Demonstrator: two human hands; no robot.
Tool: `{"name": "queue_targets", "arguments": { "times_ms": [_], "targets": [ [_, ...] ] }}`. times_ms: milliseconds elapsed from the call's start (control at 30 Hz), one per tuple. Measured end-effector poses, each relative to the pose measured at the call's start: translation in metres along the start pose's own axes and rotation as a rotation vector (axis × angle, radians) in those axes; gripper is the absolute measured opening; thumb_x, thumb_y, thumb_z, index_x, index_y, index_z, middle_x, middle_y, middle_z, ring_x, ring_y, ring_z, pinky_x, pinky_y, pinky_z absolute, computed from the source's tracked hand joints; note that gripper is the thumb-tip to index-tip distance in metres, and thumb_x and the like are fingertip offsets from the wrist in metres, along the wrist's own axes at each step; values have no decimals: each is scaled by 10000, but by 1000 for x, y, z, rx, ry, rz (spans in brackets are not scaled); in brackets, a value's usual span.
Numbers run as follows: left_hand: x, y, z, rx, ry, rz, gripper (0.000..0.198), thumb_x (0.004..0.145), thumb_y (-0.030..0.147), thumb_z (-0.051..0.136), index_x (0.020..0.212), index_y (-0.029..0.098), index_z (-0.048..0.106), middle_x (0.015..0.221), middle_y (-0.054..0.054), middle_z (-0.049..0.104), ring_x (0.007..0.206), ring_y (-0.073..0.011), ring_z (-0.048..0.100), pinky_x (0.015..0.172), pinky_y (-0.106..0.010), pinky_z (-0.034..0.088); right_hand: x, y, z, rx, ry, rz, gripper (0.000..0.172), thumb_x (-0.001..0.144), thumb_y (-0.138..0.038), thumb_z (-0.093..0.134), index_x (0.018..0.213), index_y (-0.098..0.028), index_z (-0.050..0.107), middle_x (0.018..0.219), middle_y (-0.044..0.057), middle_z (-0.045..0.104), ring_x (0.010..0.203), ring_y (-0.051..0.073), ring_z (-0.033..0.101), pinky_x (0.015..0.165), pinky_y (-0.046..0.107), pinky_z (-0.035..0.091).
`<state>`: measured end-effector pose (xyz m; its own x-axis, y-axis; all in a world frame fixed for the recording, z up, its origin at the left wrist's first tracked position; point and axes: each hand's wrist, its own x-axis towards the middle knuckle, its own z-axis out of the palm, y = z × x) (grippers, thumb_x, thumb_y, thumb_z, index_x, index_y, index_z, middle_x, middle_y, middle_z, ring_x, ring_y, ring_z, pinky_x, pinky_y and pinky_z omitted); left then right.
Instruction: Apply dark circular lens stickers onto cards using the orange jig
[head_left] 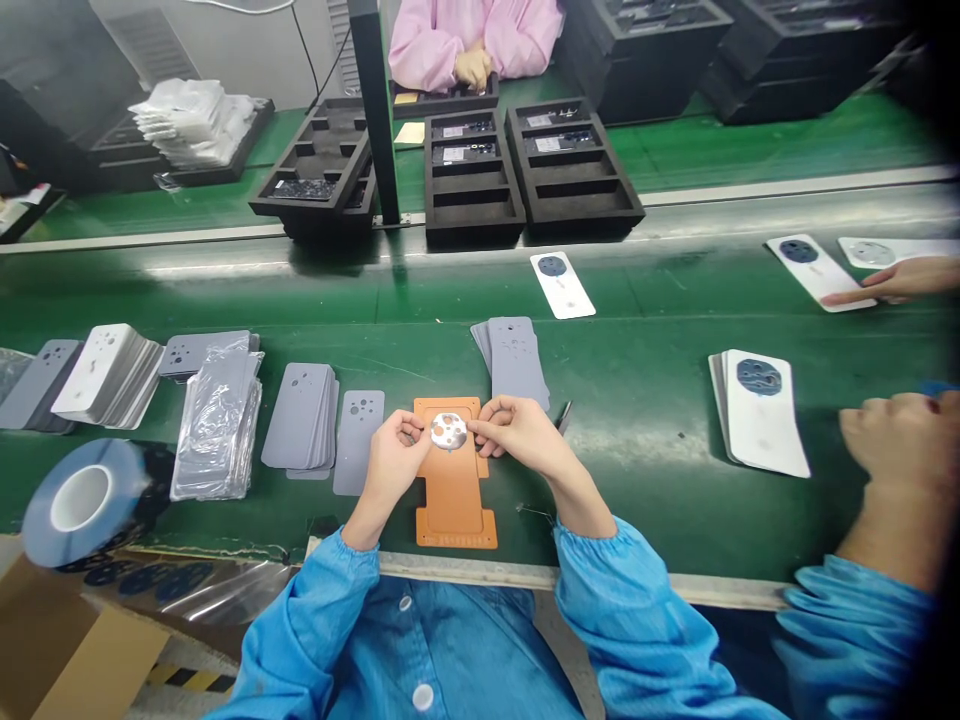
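Fingers (pixel 411 430) of the left hand (pixel 390 455) and fingers (pixel 484 432) of the right hand (pixel 521 430) pinch opposite edges of a round disc (pixel 448 432), white with several holes; both hands are closed on it. The round disc is held just above the upper end of an orange jig (pixel 456 500), which lies flat on the green counter (pixel 637 470) near its front edge. Whether disc and jig touch cannot be told.

Just beside the jig on its left lies a single grey plate (pixel 358 440), followed by a stack of grey plates (pixel 300 418) and a pile of clear film bags (pixel 216 425). A blue tape roll (pixel 82 500) sits at the far left. Behind the right hand lies a fanned grey stack (pixel 517 360). One white cover (pixel 562 285) lies alone farther back. To the right, a stack of white covers (pixel 761 415) lies near a co-worker's hand (pixel 896 440). Black foam trays (pixel 469 185) line the far side.
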<state>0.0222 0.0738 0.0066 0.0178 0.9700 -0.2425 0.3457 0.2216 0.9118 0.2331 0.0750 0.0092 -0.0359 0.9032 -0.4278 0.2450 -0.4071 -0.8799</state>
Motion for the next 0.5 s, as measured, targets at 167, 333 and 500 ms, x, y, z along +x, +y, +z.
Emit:
{"name": "queue_targets", "arguments": {
  "times_ms": [167,333,500],
  "targets": [
    [2,-6,0,8,0,17,171,753,277,711,836,183,595,683,28,589,547,-94,470,547,-222,363,-2,3,4,-71,-21,-36,251,777,-361,780,763,-191,596,555,21,701,468,167,679,451,229,528],
    [4,-8,1,17,10,1,150,734,251,701,819,188,595,686,26,596,538,-95,473,547,-223,366,-7,0,-2,-128,-25,-64,166,822,-326,702,799,-203,592,587,10,697,483,164,677,459,235,513],
    [7,-7,0,6,-11,11,111,707,204,667,769,195,575,664,29,580,596,-114,529,581,-217,384,-13,1,-24,-432,389,-269,175,871,-375,626,933,-218,671,885,71,763,815,240,720,754,369,576]
  ]
}}
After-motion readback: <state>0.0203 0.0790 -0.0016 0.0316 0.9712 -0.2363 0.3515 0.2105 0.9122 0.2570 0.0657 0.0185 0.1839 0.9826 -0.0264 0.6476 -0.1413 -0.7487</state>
